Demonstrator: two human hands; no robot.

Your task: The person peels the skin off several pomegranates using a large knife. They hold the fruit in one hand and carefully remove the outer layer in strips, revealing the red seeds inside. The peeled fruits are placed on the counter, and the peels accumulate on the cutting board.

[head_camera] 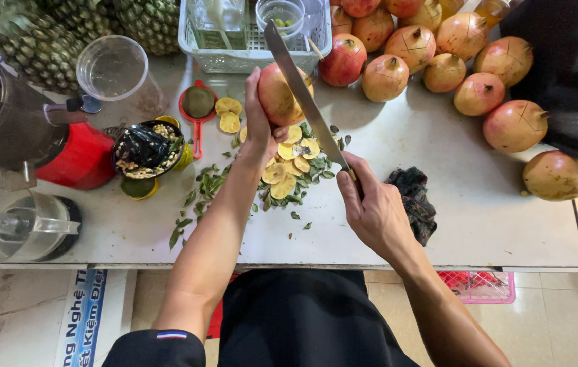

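Left hand point(259, 129) clamped around a pomegranate point(277, 95), held above the white surface point(479, 197). Right hand point(370, 207) closed on the handle of a long knife point(302, 92) — blade laid against the fruit's right side. Beneath: cut peel slices point(285, 173) and green leaf scraps point(201, 187). Whole pomegranates point(438, 61) heaped at the far right — a dark cloth point(414, 200) beside the right hand.

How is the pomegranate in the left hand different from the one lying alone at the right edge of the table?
The held pomegranate is lifted in the left hand with the knife against it; the lone pomegranate lies untouched on the table. The held one is partly hidden by hand and blade, the other fully visible. Both are round with yellowish-red skin.
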